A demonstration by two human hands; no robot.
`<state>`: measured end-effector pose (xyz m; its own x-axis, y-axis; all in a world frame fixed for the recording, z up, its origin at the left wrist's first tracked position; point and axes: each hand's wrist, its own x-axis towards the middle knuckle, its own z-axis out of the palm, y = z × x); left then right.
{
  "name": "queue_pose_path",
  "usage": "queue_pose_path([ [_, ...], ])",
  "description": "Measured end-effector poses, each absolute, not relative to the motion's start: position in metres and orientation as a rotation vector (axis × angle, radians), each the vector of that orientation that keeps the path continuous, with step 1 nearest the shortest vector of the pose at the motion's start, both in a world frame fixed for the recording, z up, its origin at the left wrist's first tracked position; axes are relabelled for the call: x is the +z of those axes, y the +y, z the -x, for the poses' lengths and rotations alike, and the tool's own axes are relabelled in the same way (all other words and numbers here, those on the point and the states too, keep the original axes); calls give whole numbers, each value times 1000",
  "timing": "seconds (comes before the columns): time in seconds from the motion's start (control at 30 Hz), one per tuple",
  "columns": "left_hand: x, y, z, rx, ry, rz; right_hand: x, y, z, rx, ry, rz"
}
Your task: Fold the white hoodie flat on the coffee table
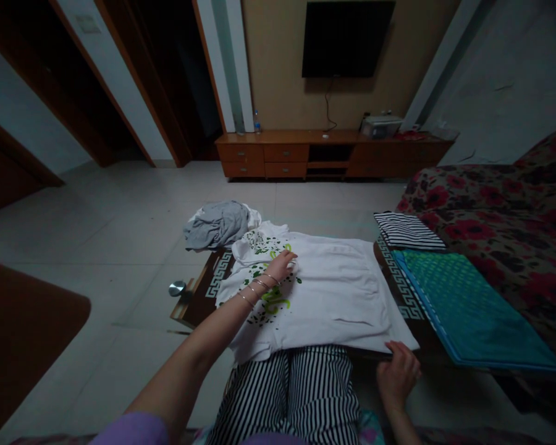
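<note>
Left hand [282, 264] lies flat on the white shirt [333, 290] spread across the desk [199, 290]; right hand [397, 371] pinches its near corner. Looks mid-fold, probably sleeve side goes over next.

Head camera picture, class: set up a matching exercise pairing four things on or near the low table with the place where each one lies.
Things:
1. white T-shirt
2. grey garment
3. striped folded cloth
4. teal mat

Places:
A. bunched up at the table's far left corner
B. spread flat across the middle of the table, under the left hand
C. lying flat along the table's right side, near the floral sofa
D. folded at the far right corner, just beyond the teal mat

Pairs: 1-B, 2-A, 3-D, 4-C. The right hand touches the T-shirt's near right corner.
</note>
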<state>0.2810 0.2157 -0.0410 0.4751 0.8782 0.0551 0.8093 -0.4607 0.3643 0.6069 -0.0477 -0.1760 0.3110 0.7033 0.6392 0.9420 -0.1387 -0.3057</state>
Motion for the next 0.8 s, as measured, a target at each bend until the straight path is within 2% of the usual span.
queue_pose_path([
  [0.13, -46, 188, -226, 611, 1493, -2347, -178, -49, -609, -466, -1478, 1889],
  [0.33, -51, 144, -117, 758, 2196, -1783, -178, -49, -607, -461, -1453, 1910],
  [0.47, -59, 118, -95, 631, 2095, -1337, -172, -49, -611, -425, -1478, 1948],
  [0.8, -62, 95, -106, 557, 2008, -1255, -148, -51, -659, -304, -2047, 1923],
])
